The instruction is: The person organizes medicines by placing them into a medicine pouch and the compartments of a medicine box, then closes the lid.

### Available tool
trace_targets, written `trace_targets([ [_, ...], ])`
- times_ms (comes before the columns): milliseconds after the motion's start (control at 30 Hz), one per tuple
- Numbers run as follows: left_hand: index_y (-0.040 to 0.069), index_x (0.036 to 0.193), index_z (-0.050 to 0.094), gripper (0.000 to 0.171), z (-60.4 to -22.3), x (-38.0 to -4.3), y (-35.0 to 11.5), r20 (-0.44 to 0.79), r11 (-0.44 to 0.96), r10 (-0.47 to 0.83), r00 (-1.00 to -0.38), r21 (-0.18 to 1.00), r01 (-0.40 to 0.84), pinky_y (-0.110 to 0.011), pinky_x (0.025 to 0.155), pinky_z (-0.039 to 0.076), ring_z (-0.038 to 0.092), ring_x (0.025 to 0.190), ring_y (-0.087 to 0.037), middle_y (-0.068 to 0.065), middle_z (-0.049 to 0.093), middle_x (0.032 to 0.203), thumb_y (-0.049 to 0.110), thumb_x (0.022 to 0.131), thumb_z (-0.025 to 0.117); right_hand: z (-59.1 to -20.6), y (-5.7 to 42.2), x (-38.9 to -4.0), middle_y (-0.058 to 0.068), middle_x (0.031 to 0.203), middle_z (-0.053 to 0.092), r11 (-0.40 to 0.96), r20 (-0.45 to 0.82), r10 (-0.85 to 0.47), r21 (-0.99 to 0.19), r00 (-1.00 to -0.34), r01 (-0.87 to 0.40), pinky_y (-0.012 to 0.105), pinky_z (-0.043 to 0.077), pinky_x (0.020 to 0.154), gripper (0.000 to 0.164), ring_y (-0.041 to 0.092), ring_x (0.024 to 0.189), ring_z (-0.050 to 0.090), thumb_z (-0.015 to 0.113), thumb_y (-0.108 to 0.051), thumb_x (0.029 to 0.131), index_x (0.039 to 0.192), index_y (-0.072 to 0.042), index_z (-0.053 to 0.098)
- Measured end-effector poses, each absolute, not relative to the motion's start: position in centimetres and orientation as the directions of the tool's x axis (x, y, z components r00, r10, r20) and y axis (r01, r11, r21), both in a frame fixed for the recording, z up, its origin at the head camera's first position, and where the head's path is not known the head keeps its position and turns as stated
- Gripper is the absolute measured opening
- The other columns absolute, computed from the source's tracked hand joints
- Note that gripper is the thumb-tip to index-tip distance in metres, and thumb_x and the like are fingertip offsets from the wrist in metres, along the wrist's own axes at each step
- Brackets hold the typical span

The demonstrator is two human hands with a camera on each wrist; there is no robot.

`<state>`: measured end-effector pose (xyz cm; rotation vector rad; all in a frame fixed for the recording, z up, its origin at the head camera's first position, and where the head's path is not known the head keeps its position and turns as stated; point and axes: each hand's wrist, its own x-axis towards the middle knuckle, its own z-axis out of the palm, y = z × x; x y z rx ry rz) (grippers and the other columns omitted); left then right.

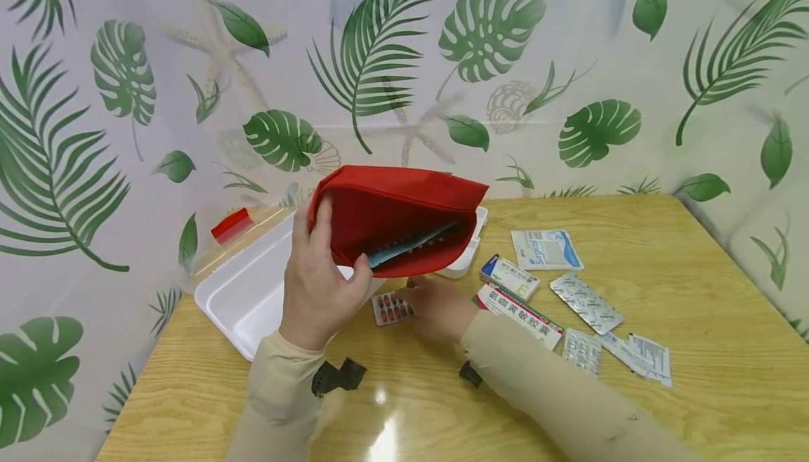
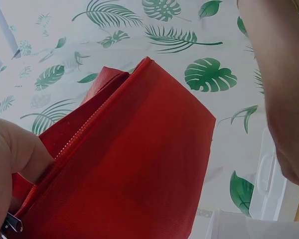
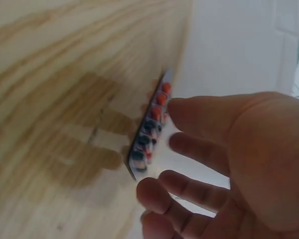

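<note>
A red zip pouch [image 1: 404,188] is held up by my left hand [image 1: 322,293], whose thumb and fingers grip its side. The pouch's mouth gapes toward me, and a light blue strip [image 1: 411,243] lies inside. In the left wrist view, the pouch [image 2: 134,164] shows its zip edge with fingers tucked into the opening. Below the pouch, my right hand [image 1: 439,307] is beside a blister pack of red and black capsules [image 1: 387,309] on the table. The right wrist view shows loosely bent, spread fingers close to that capsule pack [image 3: 152,119], not closed round it.
Behind my left hand stands an open white box [image 1: 240,311] with a clear lid [image 1: 243,241]. On the wooden table [image 1: 714,279] at right lie two medicine boxes [image 1: 521,314], silver blister packs [image 1: 586,302], a Surgicol packet [image 1: 546,250] and small sachets [image 1: 651,357].
</note>
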<state>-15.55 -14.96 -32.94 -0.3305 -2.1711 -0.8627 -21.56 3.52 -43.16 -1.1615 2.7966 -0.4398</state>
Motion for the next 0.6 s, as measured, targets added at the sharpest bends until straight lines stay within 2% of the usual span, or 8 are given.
trace_targets([
  [133,0.002,0.144,0.040,0.077,-33.0,-15.4,-14.9,0.735,0.738,-0.045,-0.677,0.481,0.473,-0.042,0.083,0.053,0.052,0.116,-0.024,-0.010,0.037,0.146,0.011,0.071,0.066,-43.2,3.4,-21.0,0.007,0.102,0.059,0.658,0.045,-0.725,-0.245,-0.687,-0.712,0.031,0.048,0.067,0.028,0.018,0.075,0.057,0.066,-0.022,0.089,0.115,-0.015,0.070],
  [267,0.001,0.144,0.040,0.078,-33.0,-15.4,-14.9,0.738,0.735,-0.039,-0.674,0.478,0.481,-0.043,0.083,0.053,0.052,0.115,-0.025,-0.011,0.037,0.146,0.010,0.071,0.067,-43.2,4.0,-20.3,0.001,0.081,0.054,0.619,0.128,-0.749,-0.212,-0.650,-0.756,0.028,0.040,0.054,0.014,0.014,0.061,0.048,0.070,-0.024,0.087,0.096,-0.014,0.072],
  [367,0.000,0.144,0.039,0.079,-32.9,-15.4,-14.9,0.741,0.731,-0.031,-0.671,0.474,0.490,-0.043,0.084,0.052,0.052,0.115,-0.026,-0.012,0.036,0.146,0.007,0.071,0.069,-43.1,4.6,-19.7,0.000,0.075,0.051,0.602,0.171,-0.758,-0.187,-0.629,-0.776,0.027,0.037,0.050,0.014,0.014,0.058,0.046,0.072,-0.026,0.085,0.090,-0.014,0.070],
  [433,0.000,0.144,0.039,0.080,-32.9,-15.5,-14.9,0.741,0.730,-0.028,-0.671,0.474,0.492,-0.043,0.085,0.052,0.052,0.115,-0.025,-0.012,0.036,0.146,0.006,0.071,0.070,-43.0,4.9,-19.5,0.001,0.080,0.054,0.614,0.166,-0.750,-0.184,-0.640,-0.767,0.028,0.040,0.053,0.019,0.014,0.061,0.049,0.072,-0.028,0.085,0.097,-0.013,0.070],
  [600,0.000,0.145,0.038,0.081,-32.8,-15.5,-14.9,0.739,0.727,-0.020,-0.673,0.473,0.498,-0.043,0.085,0.052,0.052,0.114,-0.025,-0.012,0.036,0.146,0.006,0.071,0.070,-43.0,5.5,-19.8,0.004,0.100,0.056,0.692,0.068,-0.686,-0.247,-0.725,-0.678,0.031,0.048,0.064,0.042,0.014,0.076,0.055,0.072,-0.032,0.084,0.118,-0.008,0.065],
])
